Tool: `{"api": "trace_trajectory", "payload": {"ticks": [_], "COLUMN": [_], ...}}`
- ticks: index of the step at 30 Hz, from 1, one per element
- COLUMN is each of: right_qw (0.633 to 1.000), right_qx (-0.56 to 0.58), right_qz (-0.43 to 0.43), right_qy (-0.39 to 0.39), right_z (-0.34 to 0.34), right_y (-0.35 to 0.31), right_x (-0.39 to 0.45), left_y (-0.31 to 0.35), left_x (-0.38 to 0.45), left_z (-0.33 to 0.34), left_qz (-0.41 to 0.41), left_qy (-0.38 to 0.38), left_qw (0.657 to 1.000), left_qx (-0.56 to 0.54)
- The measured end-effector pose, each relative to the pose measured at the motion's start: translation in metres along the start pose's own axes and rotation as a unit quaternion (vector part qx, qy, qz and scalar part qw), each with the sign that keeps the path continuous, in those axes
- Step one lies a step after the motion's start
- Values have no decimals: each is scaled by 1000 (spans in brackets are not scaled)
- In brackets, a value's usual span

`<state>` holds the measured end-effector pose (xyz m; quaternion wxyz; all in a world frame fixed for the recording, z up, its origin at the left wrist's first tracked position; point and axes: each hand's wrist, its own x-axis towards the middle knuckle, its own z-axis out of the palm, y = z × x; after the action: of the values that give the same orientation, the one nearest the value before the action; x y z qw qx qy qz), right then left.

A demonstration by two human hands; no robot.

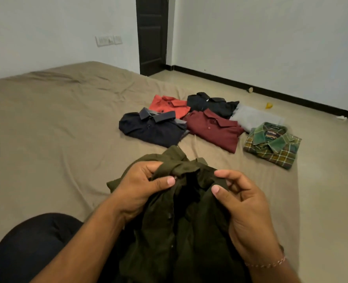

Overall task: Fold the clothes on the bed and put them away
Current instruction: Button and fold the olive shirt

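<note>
The dark green shirt (pixel 181 217) is bunched up near the person, low in the middle of the view, over the bed (pixel 46 129). The left hand (pixel 142 186) pinches its collar by a button. The right hand (pixel 242 203) grips the cloth on the other side. Farther off on the bed lie folded shirts: a navy shirt (pixel 152 129), an orange shirt (pixel 169 104), a black shirt (pixel 212 104), a maroon shirt (pixel 214 129), a grey cloth (pixel 254 118) and a checked shirt (pixel 273 146).
</note>
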<state>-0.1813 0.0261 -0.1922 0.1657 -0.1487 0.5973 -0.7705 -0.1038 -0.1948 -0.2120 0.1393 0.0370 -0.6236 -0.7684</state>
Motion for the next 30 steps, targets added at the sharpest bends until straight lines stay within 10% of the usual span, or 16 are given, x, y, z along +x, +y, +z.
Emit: {"api": "trace_trajectory", "payload": {"ticks": [9, 30], "right_qw": [988, 986], "right_qx": [-31, -40], "right_qz": [-48, -90], "right_qy": [140, 137], "right_z": [26, 22], "right_y": [50, 62], "right_x": [-34, -33], "left_y": [-27, -39], "left_x": [-28, -30], "left_z": [38, 55], "left_qz": [-40, -30], "left_qy": [70, 98], "left_qw": [994, 985], "left_qx": [77, 140]}}
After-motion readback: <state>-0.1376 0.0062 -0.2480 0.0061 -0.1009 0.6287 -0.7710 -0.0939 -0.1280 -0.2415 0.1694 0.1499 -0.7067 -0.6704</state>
